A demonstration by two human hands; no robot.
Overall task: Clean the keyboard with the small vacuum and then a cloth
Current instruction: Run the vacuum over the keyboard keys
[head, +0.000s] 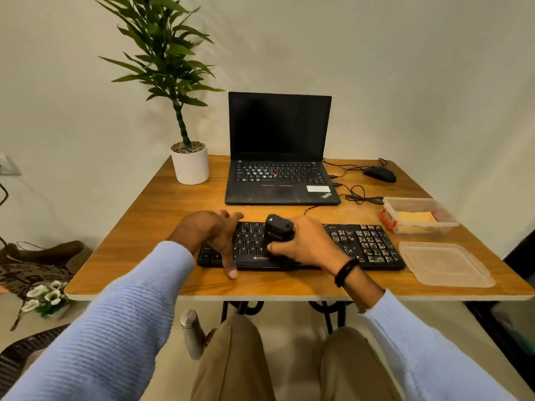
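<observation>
- The keyboard (362, 244) lies flat under both hands. Its long axis runs from the left hand's side to the right hand's side.
- The small vacuum (278, 228) is over the middle keys, gripped by the right hand (307, 241), whose fingers and thumb curl around its black body. I cannot tell if its lower end touches the keys.
- The left hand (211, 230) is just beside the vacuum. Its fingers are spread and fairly straight, pressing on the keyboard's left part and holding nothing.
- Keys to the right of the right hand carry pale bits, so I judge the next stroke goes that way, along the long axis.
- The cloth (415, 217) lies in a clear container (451, 224) beyond the keyboard's right end, nearer the right hand.
</observation>
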